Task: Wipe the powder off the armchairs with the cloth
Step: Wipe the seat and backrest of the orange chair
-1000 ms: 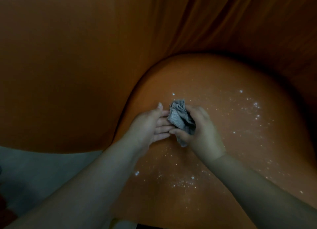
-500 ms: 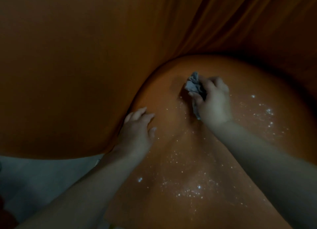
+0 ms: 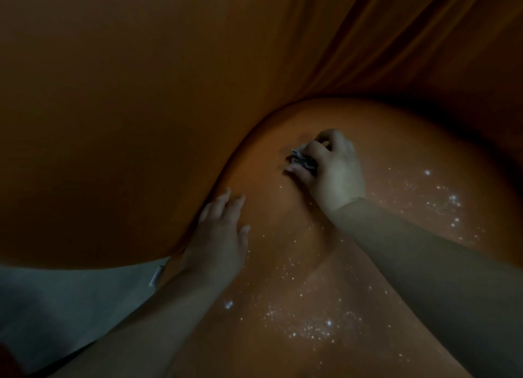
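An orange armchair seat cushion (image 3: 382,140) bulges up in the middle of the dim view. White powder (image 3: 308,318) speckles its near part, and more powder specks (image 3: 450,202) lie at the right. My right hand (image 3: 331,168) grips a crumpled grey cloth (image 3: 301,158) and presses it on the far part of the cushion. My left hand (image 3: 220,230) rests flat with straight fingers on the cushion's left edge, apart from the cloth.
The armchair's orange back and side (image 3: 141,123) rise behind and to the left of the cushion, with folds at the upper right. A pale grey floor (image 3: 56,307) shows at the lower left. A small white tag (image 3: 156,276) hangs at the cushion's edge.
My right hand has carried the cloth away from my left hand and up the cushion, wiping its far part. My left hand let go of the cloth and settled flat on the left edge.
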A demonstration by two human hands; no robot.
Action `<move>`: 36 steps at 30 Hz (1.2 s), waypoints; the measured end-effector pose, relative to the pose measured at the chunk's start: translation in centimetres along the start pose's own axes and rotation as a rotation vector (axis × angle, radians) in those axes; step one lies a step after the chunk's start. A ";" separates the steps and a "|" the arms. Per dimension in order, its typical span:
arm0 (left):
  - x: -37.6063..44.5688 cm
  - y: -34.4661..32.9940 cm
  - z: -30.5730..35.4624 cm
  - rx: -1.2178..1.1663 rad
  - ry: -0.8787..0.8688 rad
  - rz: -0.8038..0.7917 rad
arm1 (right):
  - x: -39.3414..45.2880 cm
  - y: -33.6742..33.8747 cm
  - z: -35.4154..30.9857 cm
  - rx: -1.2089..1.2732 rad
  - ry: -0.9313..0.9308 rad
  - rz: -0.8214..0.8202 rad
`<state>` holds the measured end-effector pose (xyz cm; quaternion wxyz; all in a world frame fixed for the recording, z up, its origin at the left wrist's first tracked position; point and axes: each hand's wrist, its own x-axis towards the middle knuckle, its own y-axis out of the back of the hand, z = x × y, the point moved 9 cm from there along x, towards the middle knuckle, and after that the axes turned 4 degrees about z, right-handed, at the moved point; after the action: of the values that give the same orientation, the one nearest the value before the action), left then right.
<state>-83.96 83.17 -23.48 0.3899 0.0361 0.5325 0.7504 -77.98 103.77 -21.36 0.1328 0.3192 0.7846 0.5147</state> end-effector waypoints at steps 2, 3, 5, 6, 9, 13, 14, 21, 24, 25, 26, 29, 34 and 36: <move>0.0 -0.1 -0.1 -0.002 -0.012 0.013 | -0.3 -0.3 -0.2 0.039 0.013 0.026; 0.0 -0.2 -0.1 0.004 -0.021 0.016 | -1.0 -0.3 -0.2 0.059 0.021 0.034; -0.1 -0.3 -0.3 0.019 -0.040 0.020 | -3.5 -0.3 -0.3 0.072 0.082 -0.013; -0.2 -0.3 -0.4 0.023 -0.048 0.021 | -4.8 -0.2 -0.4 0.063 0.133 -0.052; -0.2 -0.4 -0.5 0.022 -0.063 0.029 | -4.8 0.4 1.5 0.043 0.101 -0.072; -0.3 -0.6 -0.4 0.010 -0.058 0.030 | 0.3 0.3 2.6 0.104 -0.106 0.120; -0.3 -0.7 -0.4 0.012 -0.053 0.028 | 0.6 0.0 1.5 0.131 -0.091 0.137; -0.2 -0.7 -0.4 0.021 -0.077 0.010 | -7.4 -1.3 -2.5 0.213 0.312 -0.149; -0.3 -0.6 -0.3 0.034 -0.097 0.017 | -2.9 -0.7 0.9 0.170 0.110 0.016; -0.3 -0.7 -0.4 0.029 -0.100 0.024 | -1.6 -0.9 2.1 0.149 -0.028 0.058; -0.3 -0.6 -0.4 0.026 -0.098 0.026 | -0.8 -1.7 2.3 0.140 -0.106 0.075; -0.7 -0.6 -0.5 0.018 -0.097 0.044 | -3.0 -3.1 -2.4 0.196 0.036 -0.003; -1.8 -0.6 -0.9 0.038 -0.098 0.023 | -10.6 -2.1 -3.3 0.234 0.229 -0.174; -2.4 -0.3 -1.2 0.080 -0.099 0.036 | -8.8 -0.6 -1.6 0.344 0.071 -0.149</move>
<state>-82.72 80.76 -23.35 0.4003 0.0981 0.5414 0.7328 -72.34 96.89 -22.24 0.0862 0.2595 0.8867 0.3727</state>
